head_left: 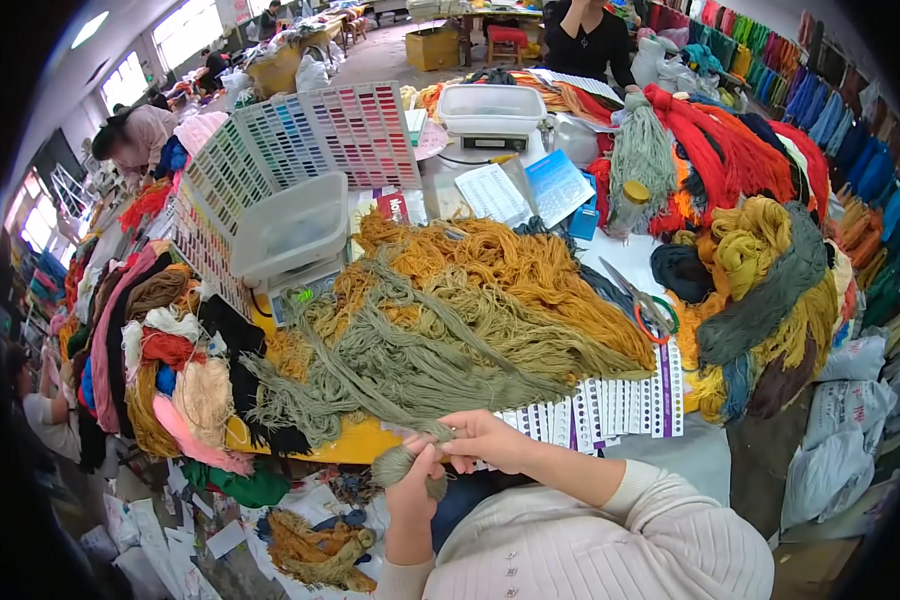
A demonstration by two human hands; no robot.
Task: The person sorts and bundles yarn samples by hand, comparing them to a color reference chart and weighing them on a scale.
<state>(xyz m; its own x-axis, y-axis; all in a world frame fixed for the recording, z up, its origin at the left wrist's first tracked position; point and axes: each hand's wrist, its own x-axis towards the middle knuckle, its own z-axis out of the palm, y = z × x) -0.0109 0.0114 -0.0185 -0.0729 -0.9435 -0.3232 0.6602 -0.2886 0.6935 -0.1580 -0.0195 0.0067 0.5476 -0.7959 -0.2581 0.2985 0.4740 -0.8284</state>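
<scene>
At the table's front edge, my left hand (417,486) is closed around a bundle of grey-green yarn (392,466). Close beside it, my right hand (484,442) has its fingers pinched on the same yarn where a strand runs up to the pile. That pile of grey-green yarn (410,355) spreads over the table in front of me. Olive and golden-orange yarn (510,255) lies heaped behind it. White cards with punched holes (610,412) stick out under the yarn to the right of my hands.
Scissors (642,305) with red and green handles lie right of the heap. Clear plastic tubs (295,225) and a colour chart (315,135) stand at the back left. Coloured skeins (715,150) crowd the right side. One person (585,40) sits opposite; another (135,145) bends over at the left.
</scene>
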